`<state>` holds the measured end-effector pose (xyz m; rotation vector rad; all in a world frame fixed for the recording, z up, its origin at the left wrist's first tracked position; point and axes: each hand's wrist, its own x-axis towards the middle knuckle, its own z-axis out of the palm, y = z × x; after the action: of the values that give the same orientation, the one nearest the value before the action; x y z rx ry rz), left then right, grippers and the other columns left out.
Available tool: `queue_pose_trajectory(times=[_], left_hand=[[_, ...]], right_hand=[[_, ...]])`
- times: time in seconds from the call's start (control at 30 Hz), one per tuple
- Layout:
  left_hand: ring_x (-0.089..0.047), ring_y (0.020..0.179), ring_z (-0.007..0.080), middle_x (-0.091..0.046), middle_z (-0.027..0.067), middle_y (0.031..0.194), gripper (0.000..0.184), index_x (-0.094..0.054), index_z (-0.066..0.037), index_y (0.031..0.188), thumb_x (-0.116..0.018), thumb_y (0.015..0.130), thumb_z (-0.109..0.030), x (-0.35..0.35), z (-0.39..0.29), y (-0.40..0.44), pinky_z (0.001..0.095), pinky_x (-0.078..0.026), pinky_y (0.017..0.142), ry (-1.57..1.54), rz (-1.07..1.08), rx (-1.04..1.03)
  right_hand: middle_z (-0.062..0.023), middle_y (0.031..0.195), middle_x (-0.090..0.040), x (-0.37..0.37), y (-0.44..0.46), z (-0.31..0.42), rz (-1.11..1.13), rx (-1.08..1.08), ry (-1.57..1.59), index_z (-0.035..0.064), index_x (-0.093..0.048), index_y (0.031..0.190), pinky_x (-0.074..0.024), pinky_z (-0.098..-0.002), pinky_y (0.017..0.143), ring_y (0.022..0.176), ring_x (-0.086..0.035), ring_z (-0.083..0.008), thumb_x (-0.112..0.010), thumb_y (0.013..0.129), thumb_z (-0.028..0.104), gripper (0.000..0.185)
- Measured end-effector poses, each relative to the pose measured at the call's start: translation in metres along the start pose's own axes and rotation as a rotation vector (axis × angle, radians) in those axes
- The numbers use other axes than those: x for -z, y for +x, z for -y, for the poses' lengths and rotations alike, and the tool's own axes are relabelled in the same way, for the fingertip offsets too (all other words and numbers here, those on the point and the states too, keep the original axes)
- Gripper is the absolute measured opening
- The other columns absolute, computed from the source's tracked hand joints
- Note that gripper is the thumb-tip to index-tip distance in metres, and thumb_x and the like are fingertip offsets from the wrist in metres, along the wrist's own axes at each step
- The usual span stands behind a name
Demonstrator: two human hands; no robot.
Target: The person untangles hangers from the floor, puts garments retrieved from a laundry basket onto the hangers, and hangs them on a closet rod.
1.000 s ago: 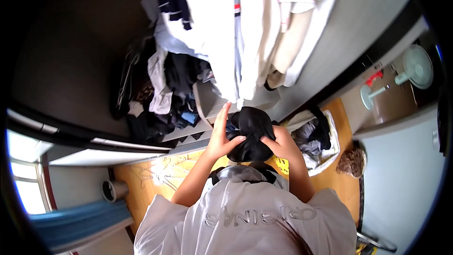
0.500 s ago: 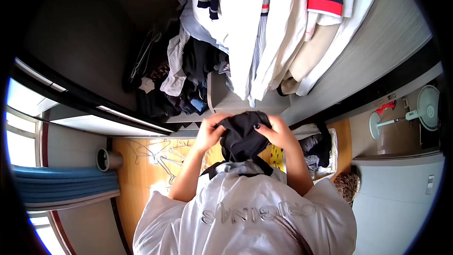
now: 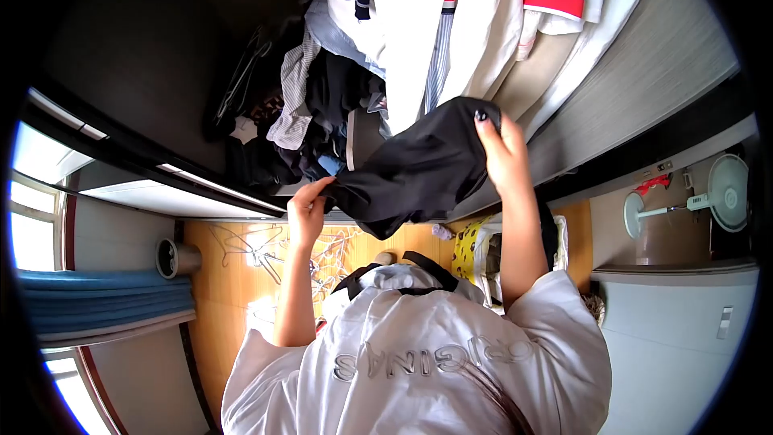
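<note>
Presently, a pale T-shirt with raised lettering (image 3: 435, 358) is seen closest to the camera, worn by the person. Just beyond the torso, a black cloth garment (image 3: 419, 169) is held up in the air between both hands; its exact type cannot be told. Its lower left end is pinched by the left hand (image 3: 306, 208), the grip narrow on the edge. Its upper right end is held by the right hand (image 3: 505, 157), thumb laid over the cloth, the other fingers largely hidden. The long axis is thus set obliquely: the left hand is placed nearer the torso, the right farther out, close to the white hanging clothes (image 3: 483, 24). Between the grips the fabric is spread loosely, a free fold drooping toward the body. Below, at left, wire hangers (image 3: 259, 255) are scattered on the wooden floor (image 3: 211, 298). Farther off, a dark heap of clothes (image 3: 330, 97) is contained in the wardrobe (image 3: 145, 105).
</note>
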<state>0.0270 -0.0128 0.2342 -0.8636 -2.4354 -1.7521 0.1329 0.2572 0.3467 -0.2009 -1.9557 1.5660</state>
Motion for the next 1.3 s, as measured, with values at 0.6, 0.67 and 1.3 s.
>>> queue_pose_trajectory(times=[0.6,0.67,1.3], left_hand=[[-0.044,0.068,0.0076,-0.051,0.0016,0.080,0.017,-0.049,-0.004,0.101,-0.045,0.085,-0.009,0.026,0.048,-0.010,0.0197,-0.036,0.062,-0.062,-0.450,0.205],[-0.050,0.079,0.0111,-0.055,0.0047,0.093,0.021,-0.048,-0.004,0.104,-0.047,0.084,-0.011,0.015,0.042,-0.011,0.0225,-0.039,0.069,-0.069,-0.511,0.153],[-0.042,0.061,0.0066,-0.045,-0.0024,0.068,0.054,-0.037,-0.003,0.122,-0.059,0.072,-0.007,-0.068,-0.010,-0.027,0.0206,-0.039,0.059,-0.430,0.493,0.231]], right_hand=[[-0.0026,0.100,-0.053,-0.022,0.047,0.036,0.143,-0.071,0.217,-0.0041,-0.046,0.110,-0.0349,-0.0214,0.083,0.091,-0.046,-0.0077,-0.042,0.087,0.011,0.028],[-0.0013,0.099,-0.052,-0.028,0.047,0.040,0.164,-0.081,0.253,-0.0028,-0.046,0.110,-0.0352,-0.0211,0.081,0.089,-0.046,-0.0073,-0.043,0.086,0.012,0.028],[-0.0047,0.103,-0.053,-0.065,0.038,0.054,0.184,-0.238,0.684,0.0011,-0.047,0.110,-0.0398,-0.0269,0.083,0.093,-0.051,-0.0125,-0.045,0.086,0.012,0.027]])
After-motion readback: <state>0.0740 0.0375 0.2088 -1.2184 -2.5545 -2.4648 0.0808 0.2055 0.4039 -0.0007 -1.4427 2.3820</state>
